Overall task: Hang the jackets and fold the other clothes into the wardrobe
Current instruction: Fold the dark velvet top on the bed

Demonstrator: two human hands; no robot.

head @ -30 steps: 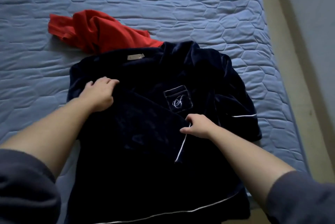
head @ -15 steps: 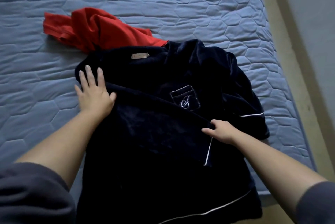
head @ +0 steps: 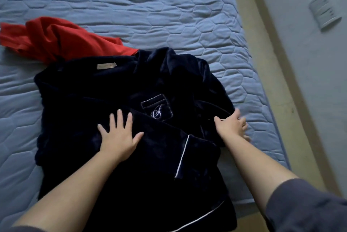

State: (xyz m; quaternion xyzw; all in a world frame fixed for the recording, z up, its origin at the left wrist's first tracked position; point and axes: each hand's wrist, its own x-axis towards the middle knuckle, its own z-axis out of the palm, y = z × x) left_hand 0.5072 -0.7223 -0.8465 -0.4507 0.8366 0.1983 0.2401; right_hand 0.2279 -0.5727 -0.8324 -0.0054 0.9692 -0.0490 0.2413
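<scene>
Navy top (head: 150, 184) lies spread on a blue bed (head: 169, 6), near its right edge. Left hand (head: 118, 135) presses flat on it, fingers spread. Right hand (head: 231, 124), blurred, touches the top's right side; I cannot tell whether it grips. A red garment (head: 56, 40) lies far left.

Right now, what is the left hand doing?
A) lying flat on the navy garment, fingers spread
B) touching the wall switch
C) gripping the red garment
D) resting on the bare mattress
A: the left hand lies flat on the navy garment, its fingers spread.
</scene>
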